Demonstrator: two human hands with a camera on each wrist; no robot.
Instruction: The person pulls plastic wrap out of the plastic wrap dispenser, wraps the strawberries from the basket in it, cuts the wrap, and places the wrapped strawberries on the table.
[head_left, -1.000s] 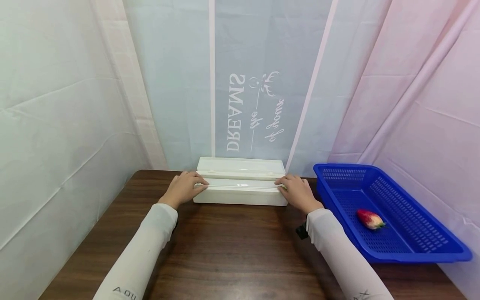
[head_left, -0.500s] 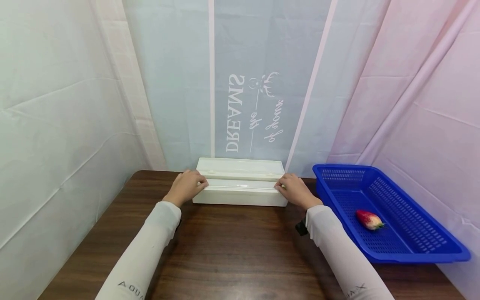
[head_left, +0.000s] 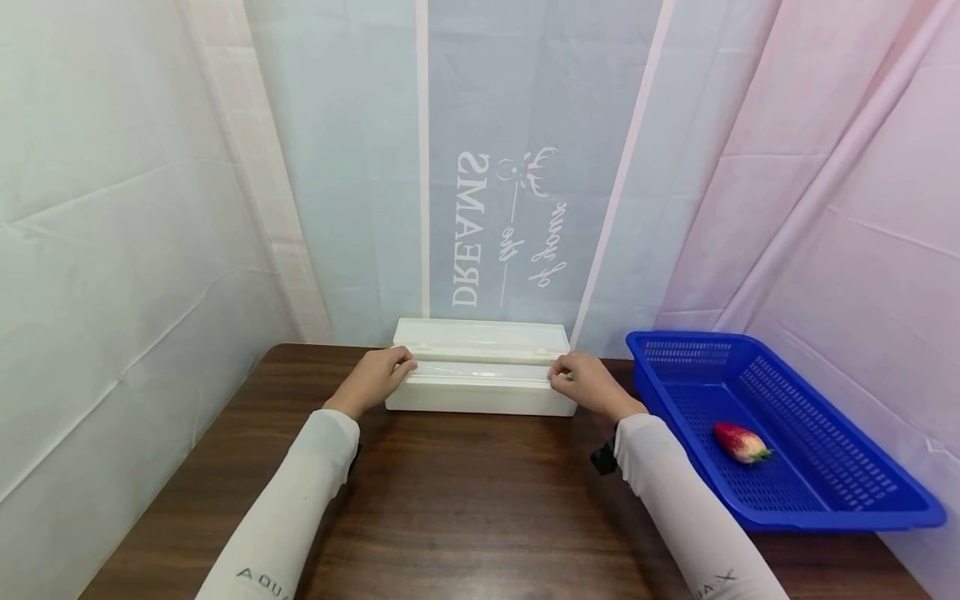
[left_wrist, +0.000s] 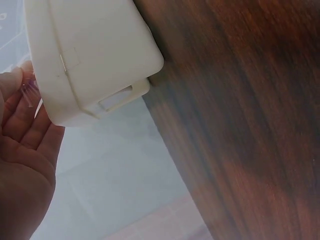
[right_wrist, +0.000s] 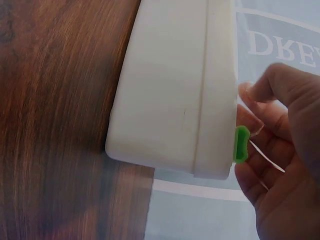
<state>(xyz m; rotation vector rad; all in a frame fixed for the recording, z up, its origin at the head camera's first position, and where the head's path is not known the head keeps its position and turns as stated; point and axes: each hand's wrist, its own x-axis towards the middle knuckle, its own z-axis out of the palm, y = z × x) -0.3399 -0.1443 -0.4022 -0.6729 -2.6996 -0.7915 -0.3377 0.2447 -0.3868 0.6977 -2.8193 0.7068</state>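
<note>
A long white cling film dispenser (head_left: 480, 400) stands at the table's far edge, its lid (head_left: 480, 333) tipped back. Clear cling film (head_left: 480, 371) lies across its top. My left hand (head_left: 375, 379) is at the dispenser's left end, thumb and fingertips pinching the film's edge; crinkled film (left_wrist: 31, 92) shows there in the left wrist view. My right hand (head_left: 588, 385), at the right end, pinches the film too, with a clear edge (right_wrist: 258, 129) between its fingers in the right wrist view. A green plastic piece (right_wrist: 241, 145) sits on the dispenser's rim beside that hand.
A blue perforated basket (head_left: 825, 518) stands on the right of the brown wooden table (head_left: 480, 508). Inside it lies a red and cream fruit-like thing with a green tip (head_left: 741, 442). Fabric sheets hang behind and at both sides.
My left thumb and fingers have drawn closer together at the film's edge. The right fingers have also closed in slightly. The dispenser and basket stay in place.
</note>
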